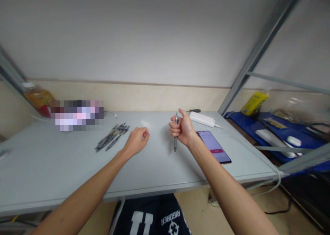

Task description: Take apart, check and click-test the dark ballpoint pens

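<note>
Above the table, right hand grips pen.

Loads of bare table on the near side of the right hand gripping the pen. The phone sits just right of it, white charger block just behind, pen pile well left.

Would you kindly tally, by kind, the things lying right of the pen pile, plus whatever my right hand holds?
Pen, in the right hand: 1
Phone: 1
White charger block: 1
Screwdriver: 1
Total: 4
</note>
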`<action>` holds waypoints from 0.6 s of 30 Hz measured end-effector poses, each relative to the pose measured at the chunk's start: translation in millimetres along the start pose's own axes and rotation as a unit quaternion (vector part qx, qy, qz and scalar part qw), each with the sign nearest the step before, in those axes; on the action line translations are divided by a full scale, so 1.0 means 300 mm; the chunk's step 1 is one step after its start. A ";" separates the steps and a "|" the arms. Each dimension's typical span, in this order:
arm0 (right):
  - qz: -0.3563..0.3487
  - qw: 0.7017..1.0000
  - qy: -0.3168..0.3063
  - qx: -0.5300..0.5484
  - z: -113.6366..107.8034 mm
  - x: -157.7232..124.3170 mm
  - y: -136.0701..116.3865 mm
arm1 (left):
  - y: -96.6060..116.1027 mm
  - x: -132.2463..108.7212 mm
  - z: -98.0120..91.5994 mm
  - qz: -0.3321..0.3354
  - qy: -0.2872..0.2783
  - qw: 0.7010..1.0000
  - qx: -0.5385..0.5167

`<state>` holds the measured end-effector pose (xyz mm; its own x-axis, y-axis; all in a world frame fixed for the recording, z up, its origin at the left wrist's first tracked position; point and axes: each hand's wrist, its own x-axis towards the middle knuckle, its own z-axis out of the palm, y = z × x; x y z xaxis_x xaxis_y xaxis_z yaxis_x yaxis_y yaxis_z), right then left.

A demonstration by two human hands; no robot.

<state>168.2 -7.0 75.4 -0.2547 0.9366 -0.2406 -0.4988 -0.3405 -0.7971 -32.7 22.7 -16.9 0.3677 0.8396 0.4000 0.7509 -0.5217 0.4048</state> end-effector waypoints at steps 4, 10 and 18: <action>-0.046 0.989 0.072 -0.120 -0.016 0.022 0.034 | -0.001 0.001 0.000 -0.004 -0.001 1.000 -0.004; -0.217 0.830 0.152 -0.491 -0.079 0.075 0.101 | -0.002 0.002 0.003 -0.004 0.001 1.000 -0.014; -0.186 0.497 0.245 -0.811 -0.121 0.044 0.137 | 0.005 0.001 -0.003 0.008 -0.004 1.000 -0.003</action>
<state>174.4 -5.6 19.5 0.0364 0.9528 0.3014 0.9902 0.0063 -0.1393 -32.0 22.0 -15.5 0.3836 0.8328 0.3992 0.7420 -0.5353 0.4037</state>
